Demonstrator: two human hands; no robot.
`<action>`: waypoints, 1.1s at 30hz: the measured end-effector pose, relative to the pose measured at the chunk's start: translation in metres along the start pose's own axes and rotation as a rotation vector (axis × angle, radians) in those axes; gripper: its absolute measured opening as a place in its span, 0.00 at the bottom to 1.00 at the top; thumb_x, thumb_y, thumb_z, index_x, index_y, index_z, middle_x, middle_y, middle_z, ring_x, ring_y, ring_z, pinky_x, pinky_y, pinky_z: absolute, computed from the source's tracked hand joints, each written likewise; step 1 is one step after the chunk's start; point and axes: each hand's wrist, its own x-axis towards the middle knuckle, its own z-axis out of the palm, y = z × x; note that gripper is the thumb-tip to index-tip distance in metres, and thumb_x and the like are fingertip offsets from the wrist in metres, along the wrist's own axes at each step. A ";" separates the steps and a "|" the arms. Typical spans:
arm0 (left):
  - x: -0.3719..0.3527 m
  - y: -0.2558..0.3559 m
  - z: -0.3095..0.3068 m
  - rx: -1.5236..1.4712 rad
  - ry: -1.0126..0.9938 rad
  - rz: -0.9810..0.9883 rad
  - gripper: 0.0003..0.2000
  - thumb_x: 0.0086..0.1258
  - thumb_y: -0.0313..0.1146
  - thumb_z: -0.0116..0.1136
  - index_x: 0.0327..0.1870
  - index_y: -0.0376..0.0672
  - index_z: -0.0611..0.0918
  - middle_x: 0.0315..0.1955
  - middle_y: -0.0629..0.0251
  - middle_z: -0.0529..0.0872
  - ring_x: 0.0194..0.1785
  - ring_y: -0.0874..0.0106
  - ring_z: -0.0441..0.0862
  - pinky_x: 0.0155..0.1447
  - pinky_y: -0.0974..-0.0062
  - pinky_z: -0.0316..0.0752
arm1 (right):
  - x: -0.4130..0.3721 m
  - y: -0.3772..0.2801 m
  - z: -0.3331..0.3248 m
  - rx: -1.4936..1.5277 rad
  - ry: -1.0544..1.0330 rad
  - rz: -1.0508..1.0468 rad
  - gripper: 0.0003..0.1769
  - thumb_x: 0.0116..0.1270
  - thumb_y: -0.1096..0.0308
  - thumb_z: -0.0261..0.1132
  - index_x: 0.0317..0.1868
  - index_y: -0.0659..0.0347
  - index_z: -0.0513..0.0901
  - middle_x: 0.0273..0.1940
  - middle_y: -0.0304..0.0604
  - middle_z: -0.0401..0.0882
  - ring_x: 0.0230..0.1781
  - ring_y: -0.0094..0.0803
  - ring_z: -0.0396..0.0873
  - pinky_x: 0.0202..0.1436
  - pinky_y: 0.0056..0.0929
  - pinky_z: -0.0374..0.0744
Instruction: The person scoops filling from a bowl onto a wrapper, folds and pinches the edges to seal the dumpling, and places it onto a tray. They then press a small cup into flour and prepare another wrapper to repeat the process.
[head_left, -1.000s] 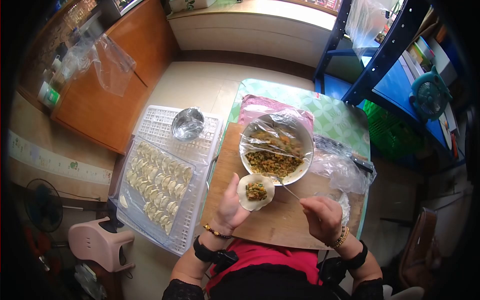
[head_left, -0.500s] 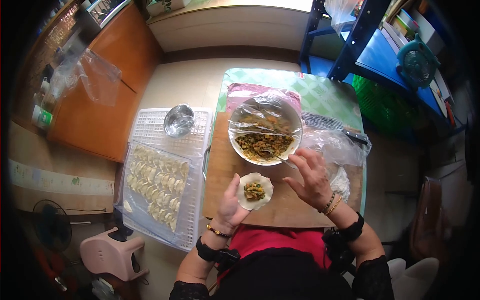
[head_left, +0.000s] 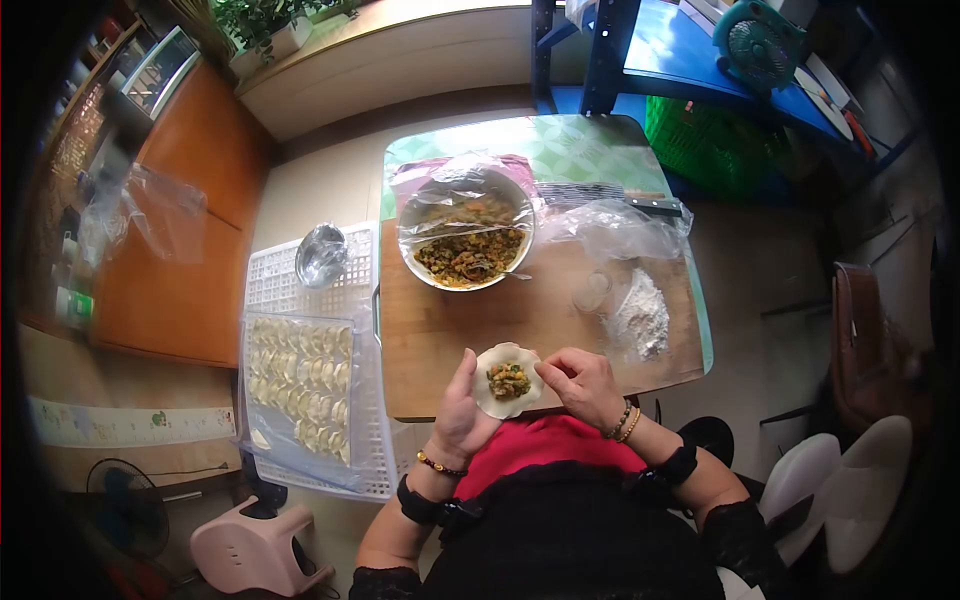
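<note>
A round dough wrapper (head_left: 510, 381) with a mound of chopped filling lies on my left hand (head_left: 467, 412), whose thumb presses its left edge. My right hand (head_left: 585, 386) pinches the wrapper's right edge between thumb and fingers. Beyond them, a metal bowl of filling (head_left: 468, 240), partly under clear plastic film, stands on the wooden board with a utensil handle sticking out at its right. White flour (head_left: 642, 316) is heaped on the board at the right, beside a small translucent round piece (head_left: 592, 291).
Rows of dumplings (head_left: 300, 385) lie on a clear tray over a white rack (head_left: 374, 300) at the left, with a small metal bowl (head_left: 322, 256) behind. A knife (head_left: 650, 205) and crumpled plastic bag (head_left: 615, 232) are at the board's back right. A pink stool (head_left: 250, 545) stands lower left.
My right hand has moved from the utensil at the bowl down to the wrapper and closed on its edge. The view has shifted, so the table appears further left.
</note>
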 end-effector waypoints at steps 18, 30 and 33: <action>-0.009 -0.029 -0.001 0.076 -0.007 -0.103 0.28 0.81 0.54 0.31 0.65 0.38 0.70 0.60 0.53 0.77 0.63 0.59 0.75 0.68 0.57 0.70 | -0.026 0.016 -0.001 0.010 0.107 -0.194 0.07 0.61 0.67 0.67 0.33 0.63 0.85 0.32 0.48 0.82 0.35 0.42 0.82 0.40 0.36 0.79; -0.010 -0.031 0.008 0.207 0.032 -0.188 0.29 0.81 0.52 0.32 0.65 0.35 0.70 0.57 0.54 0.79 0.59 0.63 0.78 0.65 0.63 0.74 | -0.032 0.023 -0.007 -0.105 0.078 -0.288 0.07 0.59 0.66 0.69 0.32 0.59 0.82 0.31 0.42 0.80 0.36 0.41 0.80 0.44 0.37 0.74; -0.009 -0.031 0.010 0.243 0.008 -0.200 0.29 0.81 0.53 0.32 0.64 0.34 0.70 0.57 0.54 0.79 0.59 0.64 0.78 0.65 0.63 0.74 | -0.033 0.024 -0.007 -0.074 0.148 -0.229 0.07 0.59 0.66 0.69 0.33 0.59 0.82 0.32 0.42 0.81 0.36 0.40 0.80 0.44 0.35 0.73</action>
